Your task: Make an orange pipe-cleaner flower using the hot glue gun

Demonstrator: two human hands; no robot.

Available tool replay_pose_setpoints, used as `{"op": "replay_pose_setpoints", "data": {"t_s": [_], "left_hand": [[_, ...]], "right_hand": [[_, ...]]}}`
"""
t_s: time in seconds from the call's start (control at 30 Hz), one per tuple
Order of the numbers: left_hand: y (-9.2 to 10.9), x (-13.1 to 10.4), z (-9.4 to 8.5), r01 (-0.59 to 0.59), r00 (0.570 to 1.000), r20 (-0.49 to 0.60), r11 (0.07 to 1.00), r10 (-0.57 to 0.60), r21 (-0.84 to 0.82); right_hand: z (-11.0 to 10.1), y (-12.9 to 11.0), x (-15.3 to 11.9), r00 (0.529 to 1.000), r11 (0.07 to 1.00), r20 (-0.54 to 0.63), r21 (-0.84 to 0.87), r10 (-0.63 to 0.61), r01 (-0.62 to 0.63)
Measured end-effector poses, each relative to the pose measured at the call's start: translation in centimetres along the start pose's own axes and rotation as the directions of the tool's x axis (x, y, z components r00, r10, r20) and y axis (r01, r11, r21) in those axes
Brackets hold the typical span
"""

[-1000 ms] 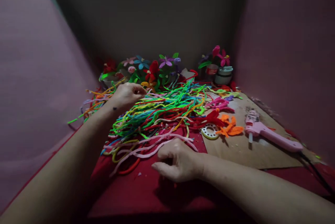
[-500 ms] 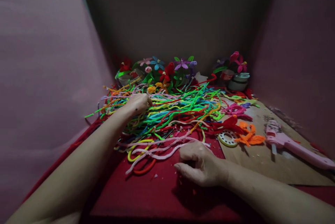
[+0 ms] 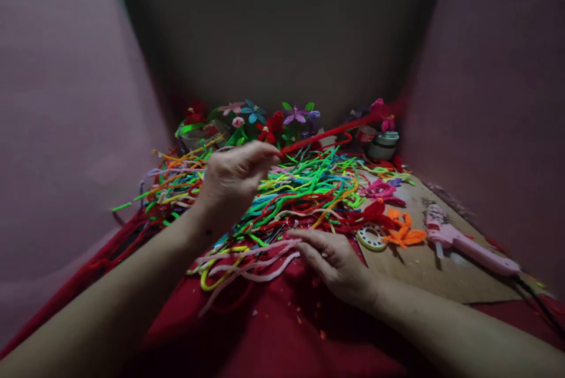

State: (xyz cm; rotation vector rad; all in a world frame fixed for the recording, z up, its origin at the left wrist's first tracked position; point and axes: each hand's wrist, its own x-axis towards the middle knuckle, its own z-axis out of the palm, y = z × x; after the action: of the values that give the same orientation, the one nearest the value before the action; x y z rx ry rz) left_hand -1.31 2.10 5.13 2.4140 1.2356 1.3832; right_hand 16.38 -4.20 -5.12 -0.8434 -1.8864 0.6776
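My left hand (image 3: 236, 181) is closed in a pinch on one end of a long red pipe cleaner (image 3: 339, 129), raised over a pile of multicoloured pipe cleaners (image 3: 295, 181). The far end of the red one slants up to the right and is blurred. Lower down, my right hand (image 3: 338, 260) has its fingers stretched forward and its thumb apart. Its fingertips rest at the ends of some pink pipe cleaners (image 3: 269, 275) on the red cloth (image 3: 265, 331). A yellow pipe cleaner (image 3: 207, 278) lies bent beside the pink ones.
Pipe-cleaner flowers (image 3: 295, 114) stand along the back, near a jar (image 3: 383, 145). At right, a cardboard sheet (image 3: 410, 275) carries a pink glue gun (image 3: 472, 248) with a cord, an orange pipe-cleaner piece (image 3: 404, 231) and a white ring with holes (image 3: 371, 236). Walls flank both sides.
My left hand has lifted from the pile with a red pipe cleaner drawn out. My right hand has unfolded its fingers toward the pink pipe cleaners. The view has shifted slightly right.
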Motion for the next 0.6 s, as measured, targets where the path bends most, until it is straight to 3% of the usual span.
{"op": "replay_pose_setpoints", "data": {"t_s": [0.03,0.07,0.13,0.2,0.23,0.33,0.4,0.47,0.53,0.6], "left_hand": [[1.1,-0.7,0.7,0.085,0.983,0.168,0.992,-0.069,-0.093],[1.9,-1.5,1.4,0.169,0.928,0.357,0.973,-0.104,-0.158],[2.6,-3.0,3.0,0.335,0.808,0.568,0.914,-0.155,-0.227],[2.5,-4.0,4.2,0.439,0.751,0.635,0.856,-0.182,-0.273],[2.4,-4.4,4.6,0.474,0.743,0.639,0.830,-0.199,-0.293],[1.9,-4.8,4.9,0.613,0.678,0.694,0.709,-0.244,-0.349],[1.6,-4.8,4.6,0.673,0.677,0.686,0.602,-0.267,-0.429],[1.3,-4.8,4.2,0.657,0.727,0.638,0.528,-0.255,-0.538],[1.0,-5.1,4.0,0.623,0.756,0.626,0.504,-0.191,-0.598],[0.7,-5.5,4.0,0.609,0.752,0.647,0.511,-0.128,-0.607]], "right_hand": [[-0.1,0.0,0.1,0.997,0.999,-0.067,0.016,0.030,-0.029],[-0.2,0.0,0.2,0.991,0.998,-0.118,0.044,0.056,-0.052],[-0.3,0.0,0.5,0.981,0.985,-0.157,0.144,0.115,-0.092],[-0.4,0.0,0.7,0.966,0.948,-0.143,0.270,0.214,-0.170],[-0.4,0.1,0.8,0.953,0.917,-0.128,0.332,0.274,-0.219],[-0.3,0.7,1.1,0.890,0.782,-0.109,0.532,0.443,-0.325],[-0.2,1.2,1.3,0.846,0.670,-0.089,0.657,0.525,-0.346],[-0.3,1.6,1.6,0.813,0.572,-0.060,0.740,0.580,-0.353],[-0.4,1.8,1.7,0.794,0.517,-0.043,0.780,0.606,-0.352],[-0.5,1.9,1.8,0.784,0.496,-0.036,0.792,0.620,-0.355]]}}
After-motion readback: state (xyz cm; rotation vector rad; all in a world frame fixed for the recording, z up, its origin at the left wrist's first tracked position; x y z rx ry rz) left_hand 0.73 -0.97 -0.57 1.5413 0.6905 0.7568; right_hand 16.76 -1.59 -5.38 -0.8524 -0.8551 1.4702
